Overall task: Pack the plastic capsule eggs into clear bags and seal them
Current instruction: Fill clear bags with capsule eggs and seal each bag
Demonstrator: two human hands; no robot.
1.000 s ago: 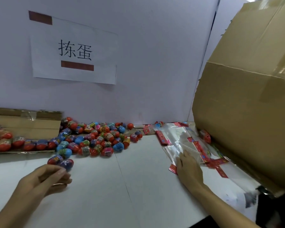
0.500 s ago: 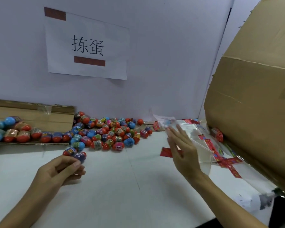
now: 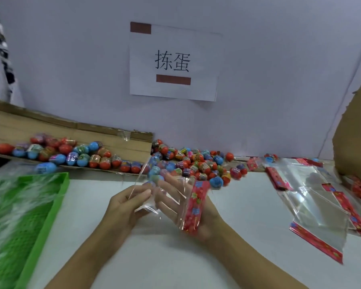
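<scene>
Clear bag (image 3: 167, 197) sits centre frame, your left hand (image 3: 123, 207) pinching its edge, right hand (image 3: 186, 205) spread flat behind it; thin film may slip before eggs (image 3: 196, 165), piled just above, go in.

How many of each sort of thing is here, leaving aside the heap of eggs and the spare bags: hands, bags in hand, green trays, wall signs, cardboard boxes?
Hands: 2, the left hand and the right hand
Clear bag in hand: 1
Green tray: 1
Paper sign: 1
Cardboard boxes: 2, the low box and the tall box
Total: 7
</scene>
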